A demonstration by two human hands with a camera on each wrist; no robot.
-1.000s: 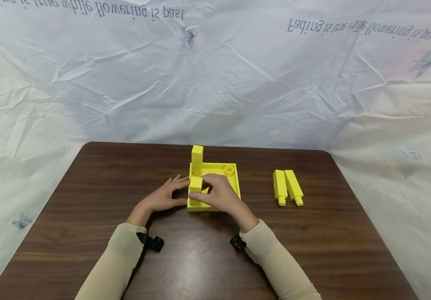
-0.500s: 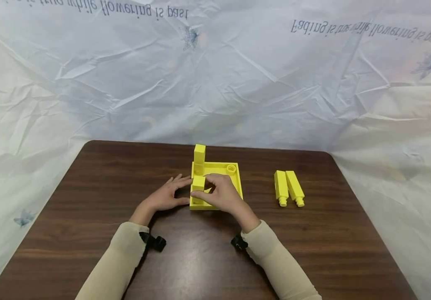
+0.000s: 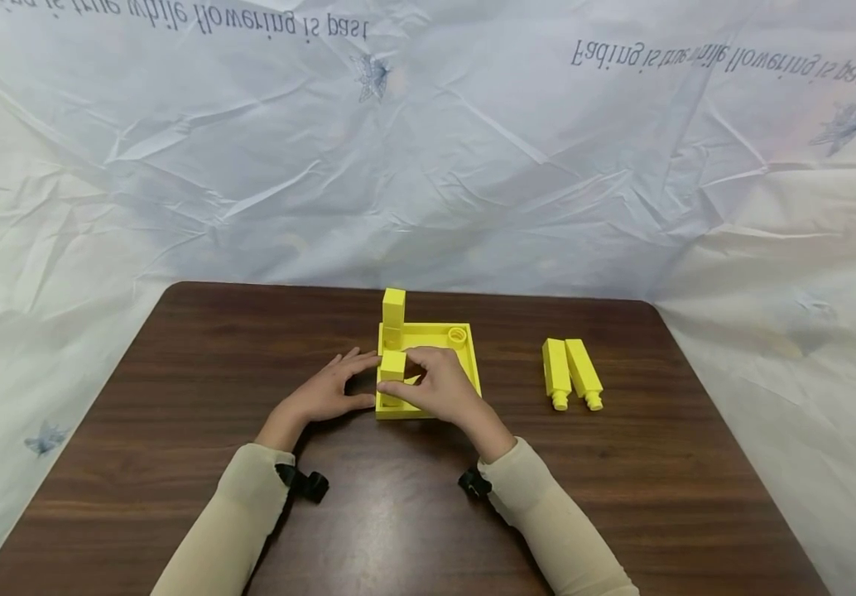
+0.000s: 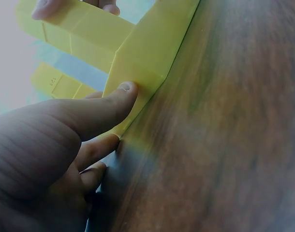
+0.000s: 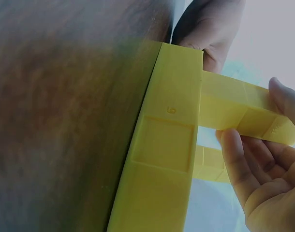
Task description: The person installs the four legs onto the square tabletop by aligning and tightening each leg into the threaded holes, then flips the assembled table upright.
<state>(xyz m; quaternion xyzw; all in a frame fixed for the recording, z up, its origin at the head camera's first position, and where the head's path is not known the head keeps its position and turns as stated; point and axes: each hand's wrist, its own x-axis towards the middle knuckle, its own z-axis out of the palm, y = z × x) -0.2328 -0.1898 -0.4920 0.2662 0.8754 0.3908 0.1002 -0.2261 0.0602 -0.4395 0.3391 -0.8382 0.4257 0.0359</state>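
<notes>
A square yellow tray [image 3: 406, 414] with raised sides lies on the table in the head view. My right hand [image 3: 441, 385] pinches an upright yellow square post [image 3: 393, 364] at the tray's near left corner, thumb on one side and fingers on the other. In the right wrist view this post [image 5: 225, 99] meets the tray wall [image 5: 162, 145]; its lower joint is hidden. My left hand [image 3: 327, 389] touches the tray's left side with extended fingers. Its thumb [image 4: 121, 99] lies against the outer wall in the left wrist view. Another post [image 3: 394, 308] stands at the far left corner.
A round threaded socket [image 3: 456, 335] shows at the tray's far right corner. To the right, two loose yellow posts [image 3: 556, 368] with threaded ends lie side by side on the brown table [image 3: 644, 463]. A pale printed sheet [image 3: 428, 165] hangs behind the table.
The head view shifts slightly. My right hand stays on the near post and my left hand stays at the tray's side; any turning of the post is too small to tell.
</notes>
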